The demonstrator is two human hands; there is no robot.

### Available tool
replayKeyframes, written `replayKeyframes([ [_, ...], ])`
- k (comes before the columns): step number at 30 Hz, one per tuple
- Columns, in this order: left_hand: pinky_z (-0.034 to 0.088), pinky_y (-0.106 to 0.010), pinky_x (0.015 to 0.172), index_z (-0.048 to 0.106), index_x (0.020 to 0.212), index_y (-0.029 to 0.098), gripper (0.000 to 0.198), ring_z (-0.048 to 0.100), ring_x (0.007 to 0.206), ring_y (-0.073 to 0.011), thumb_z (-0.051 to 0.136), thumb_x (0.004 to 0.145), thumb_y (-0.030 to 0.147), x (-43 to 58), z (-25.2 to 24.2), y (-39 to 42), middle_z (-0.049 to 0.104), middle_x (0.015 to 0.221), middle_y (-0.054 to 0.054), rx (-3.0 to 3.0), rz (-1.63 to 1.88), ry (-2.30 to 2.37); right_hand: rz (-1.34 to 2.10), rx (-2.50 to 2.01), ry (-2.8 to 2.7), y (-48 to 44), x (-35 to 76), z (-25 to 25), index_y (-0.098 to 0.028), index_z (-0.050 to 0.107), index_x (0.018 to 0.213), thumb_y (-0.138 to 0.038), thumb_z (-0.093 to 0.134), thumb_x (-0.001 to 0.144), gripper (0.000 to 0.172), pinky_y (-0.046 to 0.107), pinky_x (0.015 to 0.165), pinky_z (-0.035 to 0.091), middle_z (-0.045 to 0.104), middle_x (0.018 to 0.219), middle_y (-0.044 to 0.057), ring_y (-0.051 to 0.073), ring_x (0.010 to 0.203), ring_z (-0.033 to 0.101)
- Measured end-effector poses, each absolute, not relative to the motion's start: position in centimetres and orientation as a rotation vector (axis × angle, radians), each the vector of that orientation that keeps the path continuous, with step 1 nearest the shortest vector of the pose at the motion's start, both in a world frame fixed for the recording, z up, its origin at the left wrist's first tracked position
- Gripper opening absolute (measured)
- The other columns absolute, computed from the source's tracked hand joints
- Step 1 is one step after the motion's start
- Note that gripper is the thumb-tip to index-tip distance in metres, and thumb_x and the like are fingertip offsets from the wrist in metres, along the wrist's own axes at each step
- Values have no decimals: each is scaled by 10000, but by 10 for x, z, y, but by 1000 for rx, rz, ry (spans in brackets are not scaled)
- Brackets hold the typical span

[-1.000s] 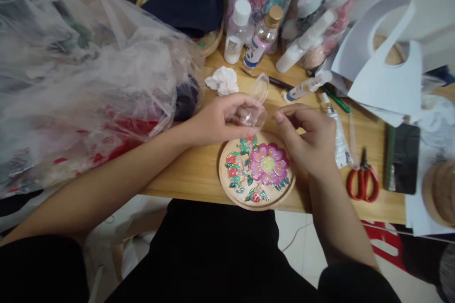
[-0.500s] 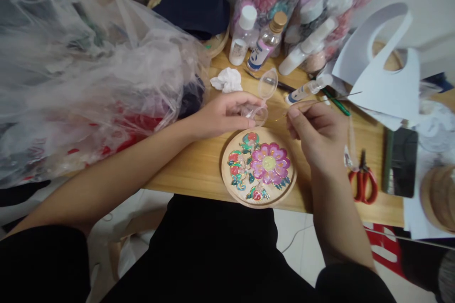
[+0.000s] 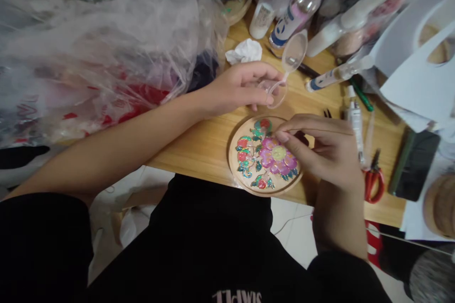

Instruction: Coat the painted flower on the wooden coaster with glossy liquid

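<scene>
Shifting over the painted disc since earlier, the right hand, the nearer, is holding a thin rod nine-to-three in a closed pinch, the disc lying toward seven o'clock; the left hand is curling loosely around a clear cup at the disc's twelve.

Right hand left the space beside the clear cup and came over the upper right of the round plaque, pinched fingertips at the flower's upper petals. Left hand and cup sat farther from the plaque's rim; white shirt lettering entered view.
</scene>
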State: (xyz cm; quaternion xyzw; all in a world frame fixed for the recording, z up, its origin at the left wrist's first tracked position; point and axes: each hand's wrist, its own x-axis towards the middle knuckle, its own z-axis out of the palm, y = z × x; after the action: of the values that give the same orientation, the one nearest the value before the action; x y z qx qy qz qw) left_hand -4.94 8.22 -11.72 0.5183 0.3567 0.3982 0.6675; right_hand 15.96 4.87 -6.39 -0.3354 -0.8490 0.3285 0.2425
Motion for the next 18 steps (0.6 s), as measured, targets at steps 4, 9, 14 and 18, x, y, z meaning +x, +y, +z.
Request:
replayKeyframes([
  [4, 544, -221, 704, 664, 979, 156, 269, 674, 832, -103, 674, 751, 13, -47, -109, 81, 695, 927, 35, 1080, 871, 838, 878, -923, -2355, 48, 158, -66, -198, 706, 833, -224, 644, 880, 82, 219, 516, 456, 704, 698, -3, 78, 516, 561],
  [9, 523, -210, 750, 672, 960, 154, 256, 639, 827, -80, 692, 752, 6, -48, -104, 81, 689, 919, 42, 1071, 860, 817, 886, -876, -2378, 47, 156, -68, -193, 702, 843, -211, 646, 879, 69, 211, 509, 432, 686, 683, -14, 66, 491, 527],
  [14, 528, -267, 854, 657, 1008, 149, 268, 641, 920, -122, 668, 776, 15, -49, -106, 82, 686, 1023, -3, 1126, 831, 818, 907, -875, -2390, 46, 154, -70, -214, 707, 836, -230, 642, 886, 84, 219, 535, 458, 707, 709, -13, 87, 542, 599],
  [18, 522, -306, 887, 658, 1007, 153, 263, 642, 958, -148, 687, 769, 45, -49, -110, 83, 673, 1034, -5, 1156, 851, 802, 906, -861, -2394, 46, 152, -71, -216, 711, 845, -211, 657, 877, 63, 222, 580, 491, 733, 758, -6, 105, 616, 662],
])
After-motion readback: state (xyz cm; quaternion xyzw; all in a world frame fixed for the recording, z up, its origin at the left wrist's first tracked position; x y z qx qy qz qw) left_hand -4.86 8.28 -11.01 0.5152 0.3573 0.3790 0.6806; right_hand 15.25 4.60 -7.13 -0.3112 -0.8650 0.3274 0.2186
